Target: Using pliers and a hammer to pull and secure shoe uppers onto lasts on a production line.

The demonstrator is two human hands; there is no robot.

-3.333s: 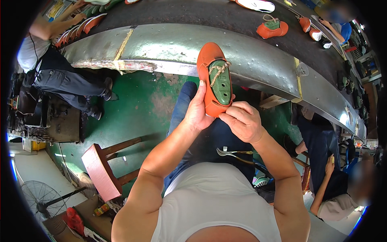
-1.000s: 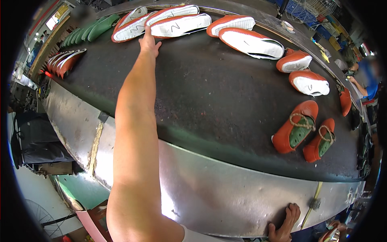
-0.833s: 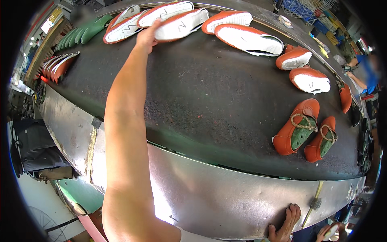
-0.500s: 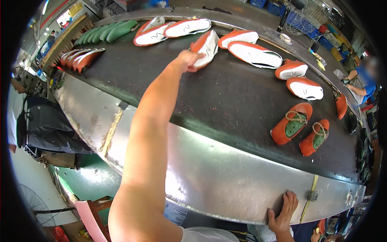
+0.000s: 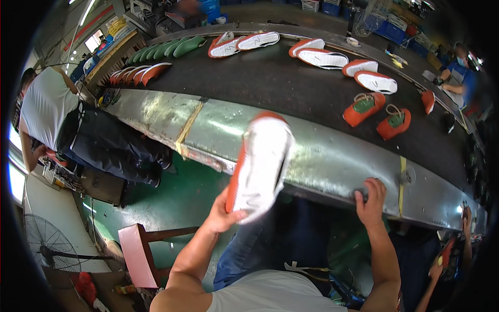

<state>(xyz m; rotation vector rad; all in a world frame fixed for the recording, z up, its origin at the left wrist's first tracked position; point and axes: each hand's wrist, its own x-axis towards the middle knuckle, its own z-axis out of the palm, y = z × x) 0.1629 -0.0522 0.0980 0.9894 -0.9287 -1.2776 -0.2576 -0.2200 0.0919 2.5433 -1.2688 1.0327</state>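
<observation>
My left hand (image 5: 222, 212) grips an orange-red shoe upper (image 5: 262, 161) by one end, its white underside turned toward me. The shoe is tilted upright in front of the metal edge, a little blurred. On the bench's metal edge (image 5: 332, 161) rests my right hand (image 5: 371, 200), its fingers spread and nothing in them. Across the dark belt lie similar shoes, white undersides up: a pair (image 5: 258, 40) at the far middle, another pair (image 5: 322, 58) right of it and a third pair (image 5: 376, 82) further right. Two upright orange shoes (image 5: 364, 108) with green inside and cord ties stand nearer on the right.
Green shoe lasts (image 5: 188, 47) and folded orange uppers (image 5: 150, 74) line the belt's far left. A person in dark trousers (image 5: 112, 138) bends at the left; another in blue (image 5: 460, 78) sits at the far right. A pink-topped stool (image 5: 138, 255) and a fan (image 5: 47, 249) stand lower left.
My left hand has lifted the shoe off the belt and brought it back toward me over the metal edge. My right hand stays on the edge. The view has shifted.
</observation>
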